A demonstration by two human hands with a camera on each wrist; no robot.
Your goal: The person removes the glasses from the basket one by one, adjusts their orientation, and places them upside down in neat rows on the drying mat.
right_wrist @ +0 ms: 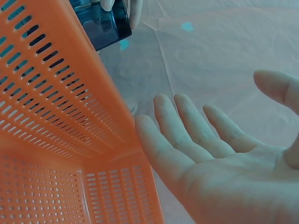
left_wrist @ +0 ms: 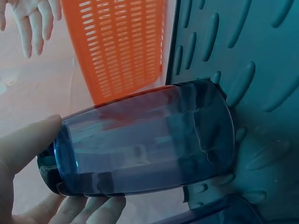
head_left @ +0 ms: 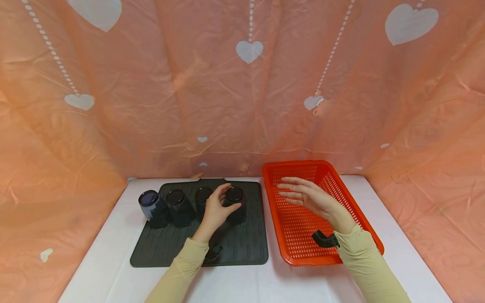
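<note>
My left hand [head_left: 217,212] grips a dark blue glass [head_left: 235,208] near its upper end, thumb on one side and fingers on the other. The left wrist view shows this see-through glass [left_wrist: 145,140] with its wide end at the dark drying mat [head_left: 242,244]. Three more dark glasses stand in a row to the left: the nearest glass [head_left: 203,195] is partly hidden by my left hand, then a middle glass [head_left: 179,210] and an end glass [head_left: 153,210]. My right hand [head_left: 308,197] hovers above the red basket [head_left: 274,219], fingers extended, holding nothing.
A white table [head_left: 235,286] carries the mat and, to its right, the perforated basket. A peach-coloured sheet with white hearts [head_left: 250,51] hangs behind and at both sides. A black strap [head_left: 325,240] juts out at my right wrist, over the basket.
</note>
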